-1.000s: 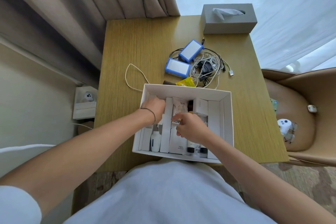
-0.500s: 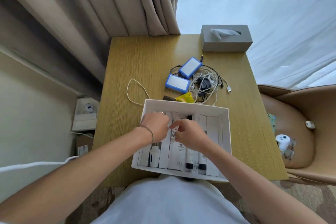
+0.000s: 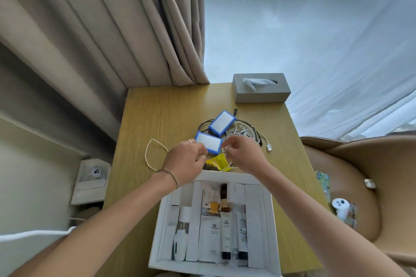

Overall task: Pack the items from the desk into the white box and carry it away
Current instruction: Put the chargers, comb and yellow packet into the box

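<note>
Both hands have left the box (image 3: 267, 220), now reaching over counter (image 3: 157, 119) items: left hand (image 3: 185, 161) half-curled, empty; right hand (image 3: 242, 153) pinching a cable (image 3: 229, 165) by the packet (image 3: 218, 162). More packing coming.

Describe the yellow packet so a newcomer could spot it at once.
Start at the wooden desk and find the open white box at its near edge. Just beyond the box's far wall, between the two hands, lies the yellow packet. It is the only bright yellow thing, crinkled, beside the white-faced blue-edged cases.

White box (image 3: 267, 220) open, packed w/ tubes; desk (image 3: 157, 119) cluttered.
</note>
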Motion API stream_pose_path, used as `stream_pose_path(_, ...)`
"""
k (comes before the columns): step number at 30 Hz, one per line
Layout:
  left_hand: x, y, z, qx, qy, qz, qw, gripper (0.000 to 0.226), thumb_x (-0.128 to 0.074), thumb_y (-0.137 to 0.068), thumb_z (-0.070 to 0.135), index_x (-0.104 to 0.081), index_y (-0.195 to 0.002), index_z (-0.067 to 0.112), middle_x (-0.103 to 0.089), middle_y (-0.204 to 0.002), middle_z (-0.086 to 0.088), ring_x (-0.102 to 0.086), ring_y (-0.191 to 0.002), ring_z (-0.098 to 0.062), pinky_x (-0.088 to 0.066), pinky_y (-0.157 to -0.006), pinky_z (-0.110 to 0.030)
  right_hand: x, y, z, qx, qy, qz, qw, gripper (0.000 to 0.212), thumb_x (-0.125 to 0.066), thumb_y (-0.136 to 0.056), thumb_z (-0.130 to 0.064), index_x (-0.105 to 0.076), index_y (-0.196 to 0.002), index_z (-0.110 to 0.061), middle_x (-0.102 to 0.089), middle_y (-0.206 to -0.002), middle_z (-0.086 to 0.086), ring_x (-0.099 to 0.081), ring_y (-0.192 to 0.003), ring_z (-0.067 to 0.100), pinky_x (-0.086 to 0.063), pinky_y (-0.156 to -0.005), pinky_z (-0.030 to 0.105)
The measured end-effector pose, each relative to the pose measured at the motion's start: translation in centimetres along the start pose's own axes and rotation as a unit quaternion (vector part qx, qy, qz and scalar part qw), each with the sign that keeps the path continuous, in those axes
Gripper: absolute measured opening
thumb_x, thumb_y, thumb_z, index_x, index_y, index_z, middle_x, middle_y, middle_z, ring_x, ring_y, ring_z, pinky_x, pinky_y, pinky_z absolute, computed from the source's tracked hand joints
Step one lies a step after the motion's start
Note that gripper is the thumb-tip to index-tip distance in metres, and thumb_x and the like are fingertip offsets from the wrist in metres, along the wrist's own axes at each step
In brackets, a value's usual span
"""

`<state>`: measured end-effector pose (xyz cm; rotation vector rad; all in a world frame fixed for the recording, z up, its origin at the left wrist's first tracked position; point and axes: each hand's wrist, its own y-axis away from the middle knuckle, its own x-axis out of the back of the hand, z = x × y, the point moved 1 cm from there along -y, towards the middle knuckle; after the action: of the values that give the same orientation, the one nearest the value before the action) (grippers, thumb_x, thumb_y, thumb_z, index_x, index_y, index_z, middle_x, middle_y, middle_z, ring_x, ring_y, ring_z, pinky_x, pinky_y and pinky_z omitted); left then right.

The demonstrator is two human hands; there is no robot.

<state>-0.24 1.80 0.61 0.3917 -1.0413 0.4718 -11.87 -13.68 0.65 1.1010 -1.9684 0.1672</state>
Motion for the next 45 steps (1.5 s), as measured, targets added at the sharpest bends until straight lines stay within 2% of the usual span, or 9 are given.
stream_pose_path(5, -1.6, -3.6, -0.3, 0.014, -0.013, -0.039, 0.999, 0.023, -0.053, -0.093, 0.025, -0.071, -0.108, 0.026, -0.064, -0.103, 0.001, -0.061, -0.097, -0.02, -0.05, -0.078, -0.033, -0.2, -3.9, 2.5, -0.035, 0.069, -0.042, 0.996, 0.027, -0.053, -0.086, -0.013, -0.079, -0.091, -0.016, -0.077, -0.084, 0.002, -0.071, -0.081, 0.019, -0.061, -0.074, 0.037)
stream_pose_path(9, -3.5, -5.2, -1.0, 0.037, -0.034, -0.08, 0.995, 0.024, -0.051, -0.093, 0.024, -0.07, -0.107, 0.026, -0.065, -0.106, 0.002, -0.06, -0.099, -0.019, -0.044, -0.073, -0.028, -3.1, -6.6, 4.1, -0.054, 0.129, -0.126, 0.982, 0.023, -0.055, -0.089, -0.011, -0.073, -0.103, -0.013, -0.074, -0.098, 0.006, -0.069, -0.089, 0.023, -0.061, -0.082, 0.039)
stream_pose_path(13, -4.6, -5.8, -2.0, 0.072, -0.033, -0.114, 0.99, 0.023, -0.051, -0.091, 0.023, -0.07, -0.104, 0.026, -0.065, -0.105, 0.003, -0.06, -0.093, -0.017, -0.044, -0.071, -0.027, -5.8, -8.3, 5.0, -0.057, 0.171, -0.156, 0.971, 0.019, -0.049, -0.082, -0.002, -0.05, -0.072, -0.018, -0.054, -0.072, -0.001, -0.054, -0.066, 0.02, -0.045, -0.054, 0.029)
stream_pose_path(18, -5.1, -6.1, -3.3, 0.091, -0.041, -0.14, 0.985, 0.021, -0.052, -0.092, 0.023, -0.069, -0.103, 0.025, -0.063, -0.101, 0.006, -0.06, -0.091, -0.014, -0.054, -0.077, -0.032, -7.5, -9.6, 5.9, -0.053, 0.18, -0.146, 0.971, 0.015, -0.053, -0.08, -0.004, -0.053, -0.086, -0.018, -0.054, -0.076, -0.003, -0.058, -0.076, 0.023, -0.04, -0.054, 0.03)
stream_pose_path(23, -5.6, -6.8, -4.3, 0.085, -0.065, -0.189, 0.976, 0.022, -0.052, -0.092, 0.023, -0.069, -0.105, 0.027, -0.061, -0.098, 0.008, -0.06, -0.089, -0.014, -0.053, -0.076, -0.031, -7.5, -10.1, 6.4, -0.039, 0.174, -0.116, 0.977, 0.022, -0.052, -0.078, -0.004, -0.046, -0.068, -0.022, -0.051, -0.066, -0.005, -0.055, -0.065, 0.02, -0.038, -0.05, 0.027)
stream_pose_path(34, -8.6, -9.3, -5.1, -0.092, -0.256, -0.251, 0.929, 0.029, -0.049, -0.095, 0.018, -0.058, -0.123, 0.022, -0.065, -0.113, -0.005, -0.063, -0.103, -0.028, -0.044, -0.072, -0.036, -3.1, -7.4, 5.5, -0.006, -0.106, -0.019, 0.994, 0.009, -0.067, -0.076, -0.015, -0.062, -0.069, -0.013, -0.067, -0.07, 0.005, -0.062, -0.069, 0.019, -0.054, -0.067, 0.04)
stream_pose_path(39, -9.9, -9.9, -4.6, -0.206, -0.295, -0.23, 0.904, 0.022, -0.052, -0.098, 0.019, -0.052, -0.119, 0.021, -0.066, -0.096, -0.004, -0.067, -0.083, -0.027, -0.049, -0.063, -0.037, -0.8, -5.6, 5.6, -0.07, -0.268, 0.04, 0.96, 0.012, -0.064, -0.08, -0.004, -0.06, -0.068, -0.006, -0.068, -0.077, 0.022, -0.068, -0.074, 0.034, -0.061, -0.072, 0.051)
stream_pose_path(42, -10.6, -10.4, -4.1, -0.258, -0.293, -0.208, 0.897, 0.021, -0.051, -0.099, 0.021, -0.05, -0.119, 0.017, -0.067, -0.09, -0.005, -0.066, -0.074, -0.027, -0.051, -0.059, -0.036, 0.1, -4.9, 6.0, -0.097, -0.346, 0.062, 0.931, 0.021, -0.062, -0.086, 0.001, -0.058, -0.069, -0.01, -0.067, -0.071, 0.011, -0.072, -0.073, 0.024, -0.061, -0.061, 0.033)
stream_pose_path(45, -11.3, -10.9, -4.0, -0.267, -0.329, -0.221, 0.878, 0.023, -0.053, -0.1, 0.026, -0.051, -0.119, 0.014, -0.068, -0.093, -0.006, -0.067, -0.079, -0.028, -0.052, -0.063, -0.037, 0.7, -4.2, 6.2, -0.119, -0.403, 0.073, 0.905, 0.019, -0.061, -0.09, 0.002, -0.059, -0.074, -0.009, -0.069, -0.07, 0.007, -0.072, -0.069, 0.017, -0.062, -0.059, 0.031)
